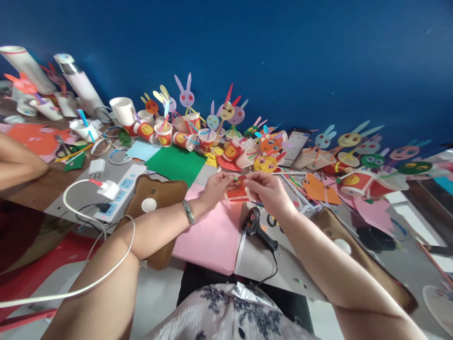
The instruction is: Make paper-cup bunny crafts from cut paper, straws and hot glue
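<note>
Both hands meet at the middle of the table, above a pink paper sheet point(212, 236). My left hand point(216, 190), with a bangle on its wrist, is closed in a pinch; a speck of green shows at its fingertips, too small to name. My right hand point(266, 191) pinches a small red paper piece point(242, 179), close to the left fingertips. Just under the fingers is a red item with a white edge point(237, 193), partly hidden by them. A black glue gun point(260, 229) lies below my right hand, its cord running toward the table's front edge.
Paper cups with rabbit faces point(266, 164) line the blue wall. A phone point(296, 147) leans among them. A power strip point(120, 193) with a white cable and a brown pouch point(159, 191) lie left. Green paper point(179, 163) lies behind. Another person's arm point(17, 163) is far left.
</note>
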Demonstrator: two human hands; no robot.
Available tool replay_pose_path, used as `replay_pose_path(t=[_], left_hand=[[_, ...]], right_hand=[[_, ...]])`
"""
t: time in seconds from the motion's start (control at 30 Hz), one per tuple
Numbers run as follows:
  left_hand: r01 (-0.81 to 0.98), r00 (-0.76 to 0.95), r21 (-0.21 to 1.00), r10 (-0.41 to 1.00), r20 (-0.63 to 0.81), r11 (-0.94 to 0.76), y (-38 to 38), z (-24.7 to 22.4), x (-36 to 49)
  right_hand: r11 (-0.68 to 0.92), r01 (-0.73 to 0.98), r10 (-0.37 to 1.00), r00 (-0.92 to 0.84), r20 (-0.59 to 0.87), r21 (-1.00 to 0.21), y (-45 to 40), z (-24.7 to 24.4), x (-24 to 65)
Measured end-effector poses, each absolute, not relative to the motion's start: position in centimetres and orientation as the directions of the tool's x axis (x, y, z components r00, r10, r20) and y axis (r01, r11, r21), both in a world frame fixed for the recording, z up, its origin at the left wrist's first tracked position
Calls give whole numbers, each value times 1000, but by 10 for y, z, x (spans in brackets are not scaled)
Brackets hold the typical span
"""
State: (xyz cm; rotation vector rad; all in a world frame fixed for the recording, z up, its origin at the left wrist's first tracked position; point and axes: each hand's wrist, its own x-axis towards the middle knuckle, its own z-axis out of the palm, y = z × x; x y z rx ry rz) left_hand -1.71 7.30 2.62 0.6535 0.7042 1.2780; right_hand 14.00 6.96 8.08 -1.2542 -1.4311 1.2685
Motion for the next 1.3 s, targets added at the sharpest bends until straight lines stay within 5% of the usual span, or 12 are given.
replay_pose_path(t=[0.2, 0.4, 1.3], left_hand=[[-636, 168, 748, 980, -103, 188, 74, 18, -18], [-635, 155, 750, 981, -114, 187, 73, 18, -18], [-609, 167, 775, 983, -81, 167, 76, 15, -20]], right_hand=[[214, 442, 976, -71, 203, -871, 76, 72, 137], [350, 562, 927, -96, 362, -749, 75, 67, 133], [417, 769, 909, -357, 216, -484, 93, 83, 136]])
